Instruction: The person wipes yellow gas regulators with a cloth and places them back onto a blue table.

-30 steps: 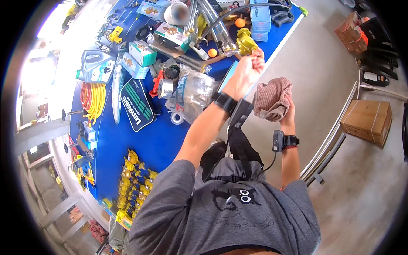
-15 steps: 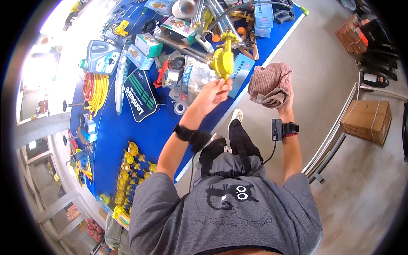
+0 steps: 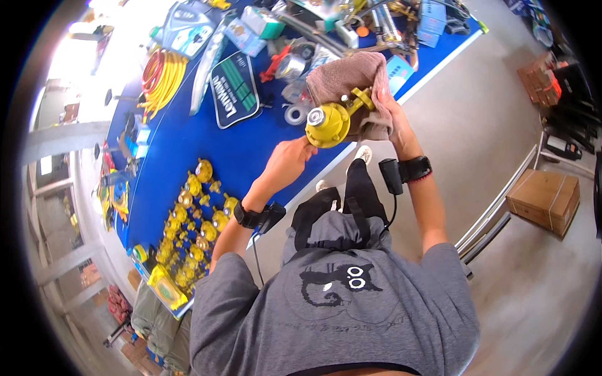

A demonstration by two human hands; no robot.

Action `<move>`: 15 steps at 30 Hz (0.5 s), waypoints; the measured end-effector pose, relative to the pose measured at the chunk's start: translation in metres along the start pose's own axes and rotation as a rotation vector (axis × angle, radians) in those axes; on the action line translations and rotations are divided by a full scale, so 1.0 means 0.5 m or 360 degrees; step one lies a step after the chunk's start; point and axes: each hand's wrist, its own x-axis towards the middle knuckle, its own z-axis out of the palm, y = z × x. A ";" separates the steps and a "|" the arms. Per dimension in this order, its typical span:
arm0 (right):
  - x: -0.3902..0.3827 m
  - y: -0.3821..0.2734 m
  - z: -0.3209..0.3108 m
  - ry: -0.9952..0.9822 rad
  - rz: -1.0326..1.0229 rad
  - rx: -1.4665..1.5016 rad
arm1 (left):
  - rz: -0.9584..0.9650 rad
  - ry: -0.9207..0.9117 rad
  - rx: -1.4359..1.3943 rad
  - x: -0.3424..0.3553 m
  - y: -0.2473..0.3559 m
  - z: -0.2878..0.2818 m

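Note:
A yellow gas regulator (image 3: 327, 127), with a round body and a silver cap, is held up over the front edge of the blue table. The fingers of my left hand (image 3: 287, 161) are closed on its lower left side. My right hand (image 3: 402, 128) grips a brownish-pink towel (image 3: 347, 76), which lies behind the regulator and touches its handwheel end. Part of the towel hangs down beside my right palm. On the table to the left stand several similar yellow regulators (image 3: 185, 199) in a cluster.
The blue table (image 3: 182, 141) also carries a black-and-green pad (image 3: 234, 89), coiled yellow hose (image 3: 164, 81), a grey jug (image 3: 186, 29), a tape roll (image 3: 295, 114) and small boxes (image 3: 262, 22). A cardboard carton (image 3: 544, 199) sits on the floor at right, near long pipes (image 3: 495, 203).
The regulator has come nearer and turned so its silver cap shows. My right hand has brought the towel left, against the regulator. The view has shifted, showing more of the yellow cluster.

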 end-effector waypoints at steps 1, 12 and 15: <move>0.004 0.013 0.025 -0.0002 -0.0034 -0.0065 | -0.0011 0.0064 0.0180 -0.016 -0.017 -0.010; -0.034 0.159 0.170 0.0055 -0.0069 -0.0311 | -0.0104 -0.0105 -0.0412 -0.182 -0.114 -0.030; -0.047 0.182 0.191 0.0041 0.0021 -0.0303 | -0.0012 -0.0187 -0.1024 -0.188 -0.160 -0.077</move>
